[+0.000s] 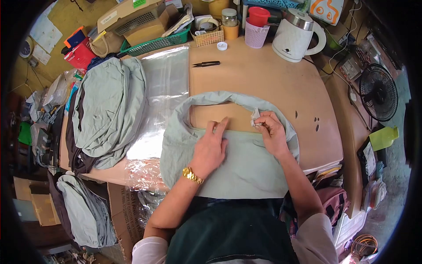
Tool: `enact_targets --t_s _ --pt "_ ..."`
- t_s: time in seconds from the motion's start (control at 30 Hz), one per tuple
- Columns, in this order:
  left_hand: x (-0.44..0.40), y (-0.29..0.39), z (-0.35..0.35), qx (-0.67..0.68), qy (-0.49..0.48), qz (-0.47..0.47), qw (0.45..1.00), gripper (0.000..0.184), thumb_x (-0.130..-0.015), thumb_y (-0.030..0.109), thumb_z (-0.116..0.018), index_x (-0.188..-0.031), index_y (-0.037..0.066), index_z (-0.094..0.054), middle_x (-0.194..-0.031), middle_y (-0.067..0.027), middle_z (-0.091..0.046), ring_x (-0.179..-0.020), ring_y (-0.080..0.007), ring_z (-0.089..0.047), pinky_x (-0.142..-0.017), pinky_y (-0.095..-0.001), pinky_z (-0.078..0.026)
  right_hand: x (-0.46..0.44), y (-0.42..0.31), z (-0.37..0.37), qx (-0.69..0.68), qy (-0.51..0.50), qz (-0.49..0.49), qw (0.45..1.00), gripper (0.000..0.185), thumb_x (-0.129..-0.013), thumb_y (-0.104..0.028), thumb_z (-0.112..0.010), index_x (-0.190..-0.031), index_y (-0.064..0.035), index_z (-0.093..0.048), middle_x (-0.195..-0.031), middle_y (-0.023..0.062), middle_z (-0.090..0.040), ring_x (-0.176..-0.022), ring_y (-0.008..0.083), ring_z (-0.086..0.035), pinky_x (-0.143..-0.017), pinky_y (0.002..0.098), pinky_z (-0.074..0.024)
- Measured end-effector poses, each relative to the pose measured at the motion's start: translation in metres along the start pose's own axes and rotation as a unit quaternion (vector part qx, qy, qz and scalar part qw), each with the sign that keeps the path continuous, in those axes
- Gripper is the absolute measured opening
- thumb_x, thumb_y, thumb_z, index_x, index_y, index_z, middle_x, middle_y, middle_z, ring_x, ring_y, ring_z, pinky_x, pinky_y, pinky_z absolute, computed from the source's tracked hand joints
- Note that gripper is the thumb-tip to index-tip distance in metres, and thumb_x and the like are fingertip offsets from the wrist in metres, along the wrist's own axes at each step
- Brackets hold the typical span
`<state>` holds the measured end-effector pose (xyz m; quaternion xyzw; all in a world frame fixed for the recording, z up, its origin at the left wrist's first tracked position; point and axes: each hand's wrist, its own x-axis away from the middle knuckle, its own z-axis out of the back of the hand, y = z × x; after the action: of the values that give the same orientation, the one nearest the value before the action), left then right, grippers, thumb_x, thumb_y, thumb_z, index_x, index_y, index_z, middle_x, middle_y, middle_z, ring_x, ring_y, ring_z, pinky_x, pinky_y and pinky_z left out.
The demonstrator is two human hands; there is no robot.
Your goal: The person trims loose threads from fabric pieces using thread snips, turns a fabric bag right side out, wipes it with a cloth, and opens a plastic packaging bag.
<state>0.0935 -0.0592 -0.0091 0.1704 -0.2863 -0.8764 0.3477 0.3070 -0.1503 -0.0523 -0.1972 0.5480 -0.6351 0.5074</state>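
Note:
A pale grey-green fabric shoulder bag lies flat in front of me, its wide strap looped away from me. My left hand, with a gold watch on the wrist, rests at the bag's upper edge. Its fingers are stretched out and hold nothing. At the right end of the opening, my right hand pinches a small whitish fabric tag beside the strap. Whether the tag is sewn to the bag is hidden by the fingers. Black thread snips lie farther back on the table.
More grey-green bags are piled at the left, next to clear plastic sleeves. A white kettle, a lilac cup and a green basket line the table's back. A black fan stands at the right.

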Motion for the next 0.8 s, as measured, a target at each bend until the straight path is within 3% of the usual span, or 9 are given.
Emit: enact_targets --t_s 0.17,0.27,0.33,0.4,0.47,0.5,0.53,0.6,0.8 --pt "0.002 -0.003 0.005 0.009 -0.023 -0.017 1.000 0.047 -0.083 0.006 -0.067 -0.129 0.008 -0.056 -0.107 -0.0182 -0.054 -0.094 -0.0336 -0.060 -0.081 -0.0420 -0.051 -0.010 -0.020 0.007 0.054 -0.056 -0.039 0.996 0.024 -0.083 0.014 -0.055 -0.100 -0.0016 -0.063 -0.106 0.0087 -0.056 -0.082 0.0147 -0.059 -0.074 0.0255 -0.0481" --pt "0.032 0.003 0.006 0.036 -0.039 -0.058 0.997 0.047 -0.084 0.006 -0.066 -0.130 0.003 -0.054 -0.114 -0.0196 -0.054 -0.101 -0.0346 -0.058 -0.087 -0.0403 -0.051 -0.019 -0.022 0.009 0.036 -0.129 -0.118 0.984 0.024 -0.086 0.017 -0.053 -0.103 0.0016 -0.059 -0.109 0.0075 -0.055 -0.091 0.0114 -0.060 -0.083 0.0244 -0.0497" --pt "0.055 0.000 -0.005 -0.016 -0.016 -0.143 0.989 0.051 -0.085 0.008 -0.065 -0.133 -0.003 -0.051 -0.125 -0.0209 -0.051 -0.109 -0.0358 -0.055 -0.094 -0.0404 -0.047 -0.027 -0.019 0.009 -0.100 -0.089 -0.044 0.990 0.024 -0.083 0.008 -0.062 -0.104 -0.0016 -0.063 -0.094 0.0062 -0.061 -0.083 0.0128 -0.061 -0.073 0.0272 -0.0483" --pt "0.063 -0.001 -0.013 -0.071 -0.024 -0.139 0.987 0.054 -0.085 0.010 -0.065 -0.135 -0.005 -0.048 -0.134 -0.0221 -0.047 -0.115 -0.0381 -0.052 -0.101 -0.0427 -0.043 -0.030 -0.032 0.009 -0.025 -0.129 -0.029 0.991 0.021 -0.083 0.006 -0.064 -0.103 -0.0023 -0.064 -0.087 0.0042 -0.062 -0.084 0.0114 -0.062 -0.072 0.0270 -0.0483" --pt "0.064 -0.003 -0.015 -0.042 -0.023 -0.117 0.992 0.054 -0.085 0.011 -0.065 -0.135 -0.003 -0.049 -0.134 -0.0206 -0.049 -0.115 -0.0375 -0.053 -0.103 -0.0461 -0.041 -0.026 -0.054 -0.013 -0.102 -0.230 -0.135 0.958 0.019 -0.082 0.005 -0.065 -0.099 -0.0019 -0.065 -0.088 0.0044 -0.061 -0.083 0.0165 -0.062 -0.072 0.0287 -0.0485" --pt "0.065 -0.004 -0.016 -0.039 -0.023 -0.114 0.992 0.054 -0.085 0.011 -0.065 -0.135 -0.003 -0.049 -0.134 -0.0206 -0.049 -0.115 -0.0375 -0.053 -0.103 -0.0461 -0.041 -0.024 -0.070 -0.022 0.046 -0.247 -0.019 0.968 0.014 -0.081 0.004 -0.066 -0.093 -0.0034 -0.064 -0.087 0.0054 -0.058 -0.088 0.0184 -0.061 -0.076 0.0322 -0.0473" --pt "0.066 -0.005 -0.017 -0.025 -0.014 -0.110 0.994 0.052 -0.085 0.010 -0.065 -0.133 -0.003 -0.050 -0.134 -0.0197 -0.050 -0.115 -0.0369 -0.053 -0.103 -0.0460 -0.041 -0.018 -0.062 -0.025 0.047 -0.251 -0.019 0.967 0.014 -0.081 0.004 -0.066 -0.093 -0.0034 -0.064 -0.087 0.0054 -0.058 -0.088 0.0184 -0.061 -0.076 0.0322 -0.0473" --pt "0.068 -0.007 -0.016 -0.009 -0.011 -0.104 0.994 0.051 -0.085 0.010 -0.065 -0.132 -0.003 -0.050 -0.133 -0.0188 -0.051 -0.114 -0.0363 -0.054 -0.103 -0.0459 -0.041 -0.006 -0.040 -0.032 0.170 -0.220 0.203 0.939 0.010 -0.078 -0.004 -0.070 -0.086 -0.0066 -0.065 -0.085 0.0068 -0.056 -0.086 0.0247 -0.057 -0.077 0.0380 -0.0423" --pt "0.064 -0.004 -0.018 -0.015 0.020 -0.113 0.993 0.039 -0.083 0.008 -0.064 -0.120 -0.001 -0.057 -0.128 -0.0173 -0.054 -0.108 -0.0344 -0.056 -0.096 -0.0444 -0.046 -0.018 -0.035 -0.010 0.183 -0.303 0.230 0.907 0.005 -0.077 -0.008 -0.066 -0.081 -0.0094 -0.065 -0.086 0.0058 -0.055 -0.091 0.0257 -0.053 -0.080 0.0381 -0.0389"
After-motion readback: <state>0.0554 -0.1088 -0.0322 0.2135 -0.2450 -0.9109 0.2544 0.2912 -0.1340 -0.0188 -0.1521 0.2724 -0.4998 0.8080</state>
